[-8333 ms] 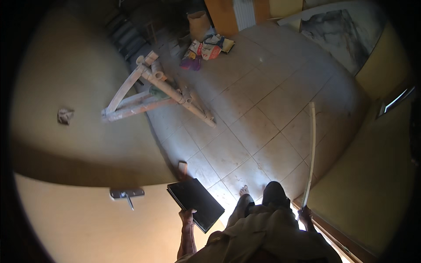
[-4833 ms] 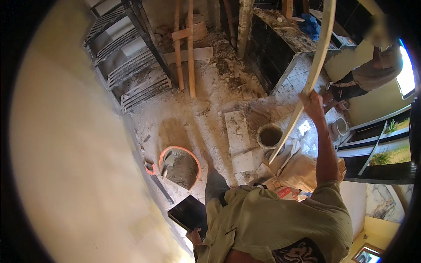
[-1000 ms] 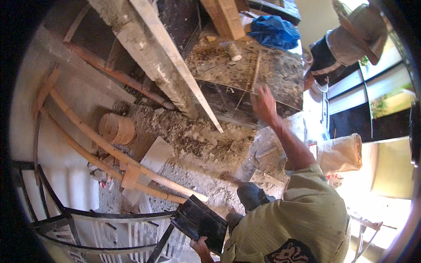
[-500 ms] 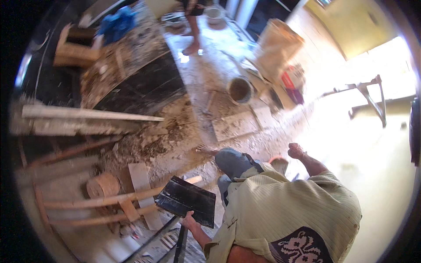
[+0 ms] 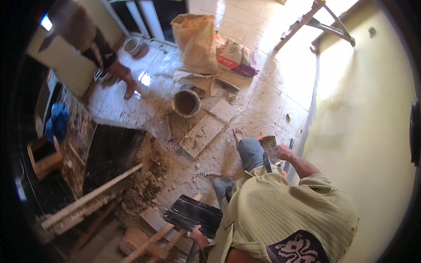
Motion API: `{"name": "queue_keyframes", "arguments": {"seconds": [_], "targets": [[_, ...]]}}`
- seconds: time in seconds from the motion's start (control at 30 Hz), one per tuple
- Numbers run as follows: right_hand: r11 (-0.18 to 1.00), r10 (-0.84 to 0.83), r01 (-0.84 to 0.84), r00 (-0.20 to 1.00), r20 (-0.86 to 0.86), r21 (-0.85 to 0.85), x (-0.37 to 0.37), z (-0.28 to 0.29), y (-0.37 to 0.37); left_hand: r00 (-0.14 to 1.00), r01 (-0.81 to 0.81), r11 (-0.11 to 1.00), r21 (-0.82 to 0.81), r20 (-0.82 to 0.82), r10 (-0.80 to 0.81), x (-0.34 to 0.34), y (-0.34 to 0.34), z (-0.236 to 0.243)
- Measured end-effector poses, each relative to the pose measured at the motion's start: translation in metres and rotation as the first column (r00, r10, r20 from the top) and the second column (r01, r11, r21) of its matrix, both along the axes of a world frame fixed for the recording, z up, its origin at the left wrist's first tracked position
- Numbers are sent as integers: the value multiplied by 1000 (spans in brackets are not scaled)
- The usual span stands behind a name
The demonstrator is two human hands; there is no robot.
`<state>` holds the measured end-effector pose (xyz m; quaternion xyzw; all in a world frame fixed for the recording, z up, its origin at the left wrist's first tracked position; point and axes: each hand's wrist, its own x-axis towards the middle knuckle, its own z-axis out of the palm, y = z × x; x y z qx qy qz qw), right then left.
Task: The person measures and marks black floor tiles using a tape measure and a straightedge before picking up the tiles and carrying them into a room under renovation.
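My left hand (image 5: 198, 233) grips the near edge of a black tile (image 5: 193, 215), which has pale smears on it and is held tilted beside my left leg. The fingers of my right hand (image 5: 284, 152) are curled closed at the rim of an orange bucket (image 5: 268, 143), close to my right knee. Whatever they may hold is too small to make out. A dark straight bar (image 5: 289, 154) stands just beyond that hand, against the wall side.
Wooden poles (image 5: 160, 239) and a long board (image 5: 94, 195) lie at left, near rubble. Ahead are a mortar bucket (image 5: 186, 103), loose tiles (image 5: 204, 133), a large sack (image 5: 195, 41) and a cement bag (image 5: 234, 57). Another person (image 5: 98, 48) stands far left. A yellow wall (image 5: 364, 144) rises at right.
The view has swung right, so the scene shifts left. My right hand has come down from beside the bucket to its rim. The black tile stays in my left hand.
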<state>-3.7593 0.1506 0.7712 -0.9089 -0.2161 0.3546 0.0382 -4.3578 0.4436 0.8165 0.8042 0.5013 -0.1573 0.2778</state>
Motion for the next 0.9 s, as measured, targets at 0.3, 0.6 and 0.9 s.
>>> {"name": "queue_keyframes", "arguments": {"seconds": [0.3, 0.6, 0.9], "targets": [[976, -211, 214, 976, 53, -48, 173, -20, -79, 694, -718, 694, 46, 105, 712, 248, 6, 69], [916, -325, 252, 922, 209, 312, 372, -26, -146, 427, -812, 508, -288, 300, 853, 471, 22, 112], [859, -489, 394, 820, 297, 326, 586, 34, -206, 609, -658, 659, -363, 257, 750, 748, 49, 88]]}}
